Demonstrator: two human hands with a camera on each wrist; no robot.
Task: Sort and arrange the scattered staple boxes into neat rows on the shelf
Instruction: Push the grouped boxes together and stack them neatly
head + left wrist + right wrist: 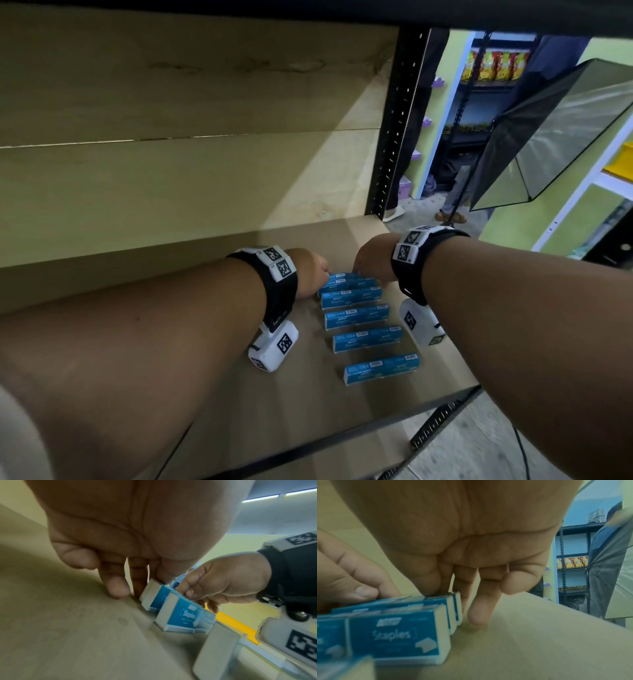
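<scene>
Head view: I see five blue staple boxes in a column on the shelf; my left hand and right hand meet at the farthest box.
Left wrist view: my left fingers are straight, tips on the board beside that box's left end.
Right wrist view: my right fingers point down at its right end; whether they grip, I cannot tell.

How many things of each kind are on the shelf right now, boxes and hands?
Blue staple boxes: 6 (the back two are partly hidden by fingers)
Hands: 2, left hand and right hand, both touching the back boxes
Total: 8
</scene>
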